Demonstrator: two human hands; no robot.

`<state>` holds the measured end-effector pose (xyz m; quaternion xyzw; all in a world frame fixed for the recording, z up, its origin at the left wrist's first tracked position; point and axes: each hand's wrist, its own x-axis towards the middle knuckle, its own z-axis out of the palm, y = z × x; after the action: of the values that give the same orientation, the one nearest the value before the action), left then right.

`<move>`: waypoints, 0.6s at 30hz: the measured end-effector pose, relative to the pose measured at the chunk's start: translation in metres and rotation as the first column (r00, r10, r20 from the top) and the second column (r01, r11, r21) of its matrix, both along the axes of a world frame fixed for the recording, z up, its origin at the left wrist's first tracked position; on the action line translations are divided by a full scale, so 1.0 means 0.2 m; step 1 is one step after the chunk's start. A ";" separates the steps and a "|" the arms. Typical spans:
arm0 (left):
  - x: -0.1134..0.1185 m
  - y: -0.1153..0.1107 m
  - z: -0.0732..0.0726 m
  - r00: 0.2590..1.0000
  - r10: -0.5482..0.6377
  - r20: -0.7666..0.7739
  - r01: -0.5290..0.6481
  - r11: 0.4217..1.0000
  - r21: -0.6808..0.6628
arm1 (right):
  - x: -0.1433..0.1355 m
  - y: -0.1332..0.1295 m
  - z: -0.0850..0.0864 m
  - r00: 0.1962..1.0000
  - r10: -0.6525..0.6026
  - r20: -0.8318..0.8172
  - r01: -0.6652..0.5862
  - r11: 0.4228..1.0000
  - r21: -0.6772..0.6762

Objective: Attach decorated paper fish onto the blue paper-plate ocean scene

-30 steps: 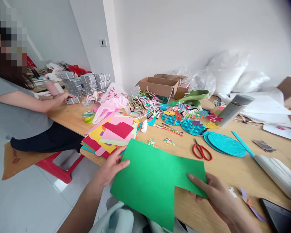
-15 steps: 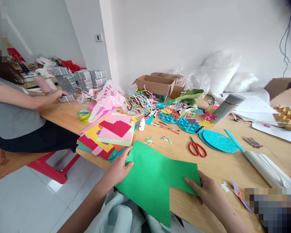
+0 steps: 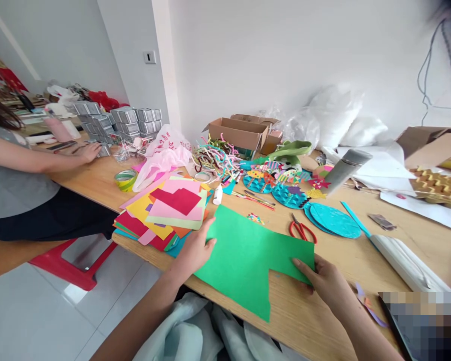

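Observation:
A large green sheet with a corner cut out of it is held over the table's front edge. My left hand pinches its left edge, thumb on top. At the sheet's right end, my right hand grips the edge with the thumb above and the fingers mostly beneath. Red-handled scissors lie just behind the sheet. A pile of coloured paper is to the left of the sheet, close to my left hand. A small white bottle stands behind the sheet's upper corner.
Blue ovals, pipe cleaners, a grey bottle and cardboard boxes sit farther back. Tape lies left of the paper pile. At far left a person's hand touches grey boxes. A dark-edged device is at lower right.
Both my hands have lifted the green sheet slightly away from me, towards the scissors, and it now covers one confetti heap. The view has shifted a little to the right.

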<state>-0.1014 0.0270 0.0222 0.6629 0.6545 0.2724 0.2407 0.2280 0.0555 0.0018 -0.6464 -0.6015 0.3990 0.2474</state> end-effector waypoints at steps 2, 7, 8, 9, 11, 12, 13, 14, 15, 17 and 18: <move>0.01 0.03 0.00 0.998 -0.014 -0.068 0.012 1.000 -0.017 | 0.01 0.03 -0.01 1.000 -0.011 -0.008 0.011 1.000 -0.026; 0.03 0.05 -0.07 0.973 -0.024 -0.229 0.034 0.999 0.041 | 0.00 0.06 -0.03 0.999 -0.028 0.046 0.033 0.992 -0.123; 0.04 0.04 -0.08 0.964 -0.019 -0.267 0.035 0.998 0.055 | -0.01 0.05 -0.03 0.997 -0.020 0.077 0.030 0.991 -0.127; 0.04 0.04 -0.09 0.951 -0.009 -0.309 0.032 0.997 0.071 | -0.01 0.05 -0.02 0.993 -0.009 0.120 0.023 0.992 -0.122; 0.05 0.02 -0.10 0.917 0.017 -0.398 0.027 0.994 0.103 | -0.03 0.04 0.00 0.962 0.007 0.273 0.012 0.998 -0.068; 0.05 0.01 -0.10 0.898 0.028 -0.440 0.027 0.993 0.118 | -0.03 0.04 0.02 0.926 0.004 0.379 0.006 1.000 -0.024; 0.06 0.00 -0.10 0.878 0.036 -0.477 0.030 0.991 0.129 | -0.03 0.04 0.03 0.876 -0.007 0.482 -0.005 1.000 0.024; 0.06 -0.01 -0.09 0.861 0.041 -0.508 0.033 0.990 0.135 | -0.03 0.04 0.05 0.823 -0.030 0.568 -0.017 0.997 0.076; 0.06 -0.01 -0.08 0.846 0.043 -0.532 0.035 0.990 0.136 | -0.02 0.05 0.08 0.776 -0.055 0.628 -0.028 0.992 0.121; 0.07 -0.02 -0.05 0.826 0.048 -0.562 0.033 0.991 0.133 | -0.01 0.09 0.12 0.718 -0.097 0.689 -0.041 0.983 0.180; 0.07 -0.03 -0.04 0.820 0.051 -0.570 0.030 0.991 0.133 | 0.00 0.12 0.14 0.697 -0.114 0.708 -0.040 0.980 0.196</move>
<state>-0.0872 0.0218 0.0148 0.7253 0.6800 0.1062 -0.0139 0.2284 0.0787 0.0301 -0.7348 -0.6733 0.0498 0.0644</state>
